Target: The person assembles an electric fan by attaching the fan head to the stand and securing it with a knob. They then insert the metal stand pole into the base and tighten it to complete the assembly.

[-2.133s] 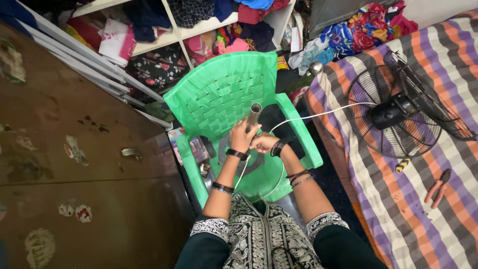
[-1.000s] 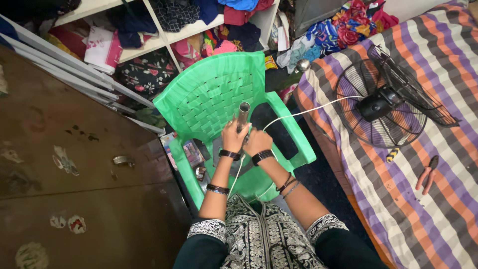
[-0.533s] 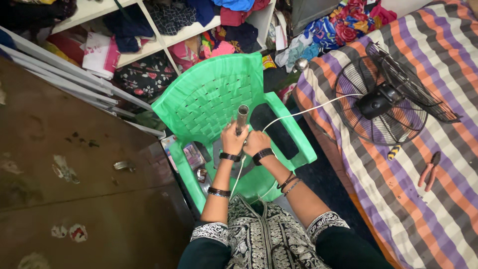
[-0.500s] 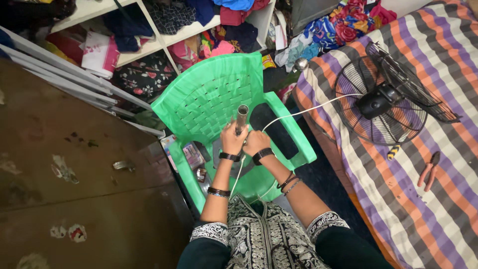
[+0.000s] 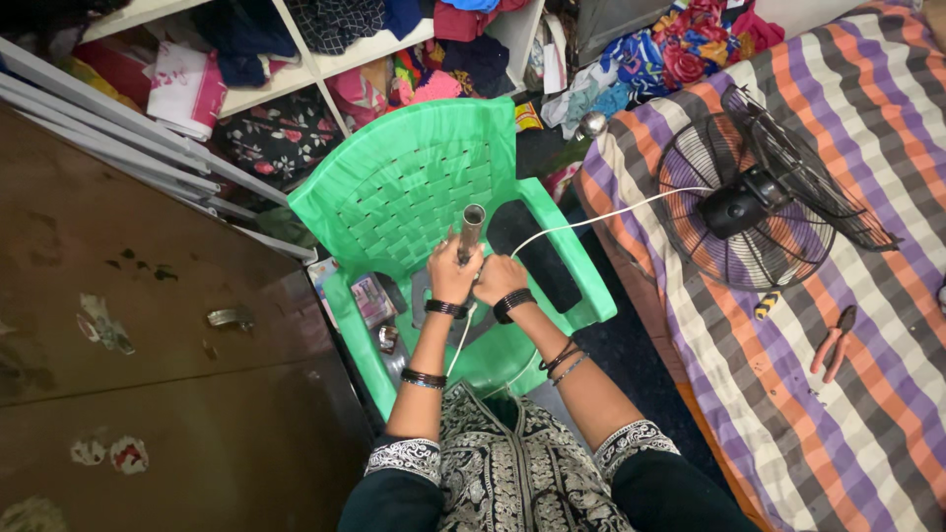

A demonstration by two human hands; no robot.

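Nearest: patterned black-and-white garment [image 5: 512, 473] of the person, lower edge cut off by the frame; both forearms with dark bangles reach forward over a green plastic chair [image 5: 414, 187].

Left hand [image 5: 451, 276]: fingers wrapped closed around the lower part of an upright metal tube [image 5: 471, 229], whose open top end faces the camera. The tube's base is hidden behind the hands.

Right hand [image 5: 500, 279]: just beside the left, fingers curled closed at the tube's base where a white cord [image 5: 591, 211] arrives; whether it pinches the cord or the tube cannot be told. A length of cord also hangs down between the wrists.

Chair seat: a dark flat object, partly covered by the arms, hard to make out.

Left: brown metal cabinet [image 5: 148, 374], cut off at the frame edge.

Right: striped bed [image 5: 847, 433] carrying a table fan [image 5: 764, 202] lying on its back with its grille open, the cord running to it; pliers [image 5: 831, 342] with red handles; a small yellow-and-black tool [image 5: 765, 304], indistinct.

Farthest: white shelf [image 5: 325, 59] crammed with folded clothes, top cropped.
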